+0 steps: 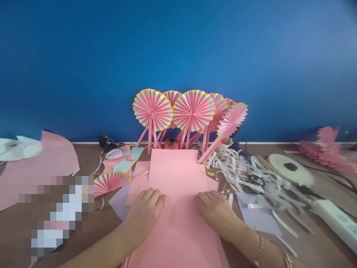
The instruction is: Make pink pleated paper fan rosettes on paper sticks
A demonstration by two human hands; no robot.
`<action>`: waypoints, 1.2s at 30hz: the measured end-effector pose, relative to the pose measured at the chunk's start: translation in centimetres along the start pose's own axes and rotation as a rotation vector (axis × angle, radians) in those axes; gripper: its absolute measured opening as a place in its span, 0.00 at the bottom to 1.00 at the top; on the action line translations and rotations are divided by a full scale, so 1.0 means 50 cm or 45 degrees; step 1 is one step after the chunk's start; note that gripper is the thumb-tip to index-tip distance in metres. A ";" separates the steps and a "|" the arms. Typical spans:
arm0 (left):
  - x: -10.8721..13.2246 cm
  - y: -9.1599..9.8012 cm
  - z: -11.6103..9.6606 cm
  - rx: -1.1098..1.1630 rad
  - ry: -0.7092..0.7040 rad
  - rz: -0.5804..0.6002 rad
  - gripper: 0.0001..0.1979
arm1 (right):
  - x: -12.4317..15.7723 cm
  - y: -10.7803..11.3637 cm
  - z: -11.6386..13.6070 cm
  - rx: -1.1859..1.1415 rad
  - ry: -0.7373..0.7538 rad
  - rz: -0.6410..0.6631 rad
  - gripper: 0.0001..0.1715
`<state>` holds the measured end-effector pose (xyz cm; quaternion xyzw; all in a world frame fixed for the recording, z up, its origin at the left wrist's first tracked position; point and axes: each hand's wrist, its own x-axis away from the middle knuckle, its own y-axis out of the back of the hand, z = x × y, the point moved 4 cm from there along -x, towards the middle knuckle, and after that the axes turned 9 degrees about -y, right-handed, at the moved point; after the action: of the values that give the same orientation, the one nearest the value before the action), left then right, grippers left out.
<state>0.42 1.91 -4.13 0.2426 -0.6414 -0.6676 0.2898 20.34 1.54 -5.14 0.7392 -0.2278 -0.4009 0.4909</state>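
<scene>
A long sheet of pink paper (175,173) lies in front of me on more pink sheets, its far end reaching toward the paper fans. My left hand (146,208) is at its left side, fingers curled down onto the paper. Opposite, my right hand (217,210) holds the right side with bent fingers. Both thumbs are partly hidden. Under the pink sheets, lilac paper (121,201) sticks out. Behind them stand several round pleated pink fans (152,110) with yellow and blue rims and pink paper handles.
White paper strips (231,167) are heaped at right, near a white round lid-like object (291,169) and a power strip (336,219). A loose pleated fan piece (110,182) lies left. Pink pleated paper (329,149) rests far right. A blue wall (178,44) closes the back.
</scene>
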 end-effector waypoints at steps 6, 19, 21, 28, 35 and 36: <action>-0.006 -0.022 -0.022 0.003 -0.183 -0.068 0.08 | 0.005 0.000 0.006 -0.100 0.031 -0.056 0.14; -0.014 -0.026 -0.002 0.291 0.035 0.029 0.12 | -0.033 -0.021 0.025 -0.429 -0.206 0.228 0.10; -0.019 -0.023 0.007 0.393 0.082 0.036 0.14 | -0.041 -0.025 0.016 -0.529 -0.314 0.333 0.10; -0.035 -0.020 0.024 0.512 0.193 0.009 0.13 | -0.065 -0.018 0.007 -0.701 -0.520 0.462 0.09; -0.032 -0.028 0.013 0.335 0.092 -0.034 0.12 | -0.057 -0.022 0.010 -0.562 -0.415 0.299 0.08; -0.031 -0.026 0.010 0.277 0.077 -0.041 0.12 | -0.056 -0.021 0.013 -0.507 -0.374 0.247 0.07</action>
<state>1.06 3.37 -5.49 0.3030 -0.6971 -0.5911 0.2700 18.14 3.68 -5.19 0.5366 -0.2830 -0.4919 0.6245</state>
